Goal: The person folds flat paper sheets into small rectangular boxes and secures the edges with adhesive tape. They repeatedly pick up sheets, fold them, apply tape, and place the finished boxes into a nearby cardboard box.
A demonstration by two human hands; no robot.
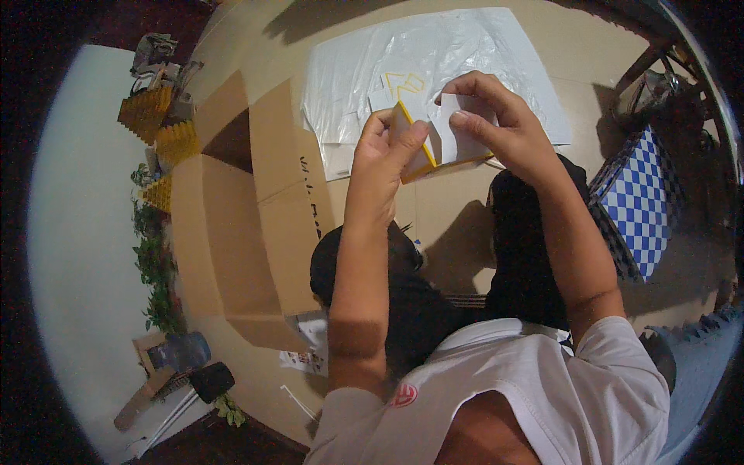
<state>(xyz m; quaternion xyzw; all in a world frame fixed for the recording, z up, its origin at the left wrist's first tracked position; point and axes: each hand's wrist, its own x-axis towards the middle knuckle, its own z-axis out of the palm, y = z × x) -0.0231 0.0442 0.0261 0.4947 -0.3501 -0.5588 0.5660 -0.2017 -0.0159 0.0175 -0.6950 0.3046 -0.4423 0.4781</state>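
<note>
In front of me my left hand (pixel 391 147) grips a folded white card piece with yellow edges (pixel 422 167), thumb pressed on its inner face. A white flap (pixel 459 139) of the same piece is pinched between thumb and fingers of my right hand (pixel 500 120). The piece stands partly folded, like a small open box or booklet; which of the two I cannot tell. Just beyond it, several white pieces with yellow outlines (pixel 403 81) lie on a shiny white plastic sheet (pixel 496 46) on the floor.
A large open cardboard box (pixel 263 240) stands on the floor at my left. To the right is a blue-and-white checkered boxy thing (pixel 639 205). Green plants (pixel 151 263) and yellow stacked pieces (pixel 147 112) line the far left. A blue-grey seat (pixel 694 372) is at lower right.
</note>
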